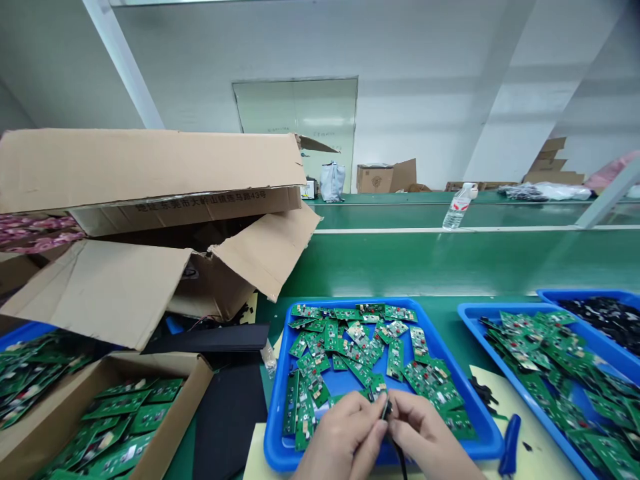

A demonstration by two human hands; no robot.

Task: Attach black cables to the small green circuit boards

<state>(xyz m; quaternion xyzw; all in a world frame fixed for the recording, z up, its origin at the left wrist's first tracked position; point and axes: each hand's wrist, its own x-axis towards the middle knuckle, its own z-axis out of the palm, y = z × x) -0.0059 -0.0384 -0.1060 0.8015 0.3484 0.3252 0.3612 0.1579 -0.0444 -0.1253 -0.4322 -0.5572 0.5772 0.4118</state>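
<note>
My left hand (345,437) and my right hand (425,433) meet at the bottom centre, over the near edge of a blue tray (280,373) full of several green circuit boards (360,347). Both hands pinch a small dark part with a black wire (393,427) between their fingertips; the wire trails down toward me. The fingers of each hand are closed around it.
A second blue tray of boards (470,320) and a third with black parts (600,313) sit at right. An open cardboard box of boards (190,393) and a larger tipped box (150,173) stand at left. Blue-handled cutters (510,437) lie right of my hands. A water bottle (457,208) stands on the green conveyor.
</note>
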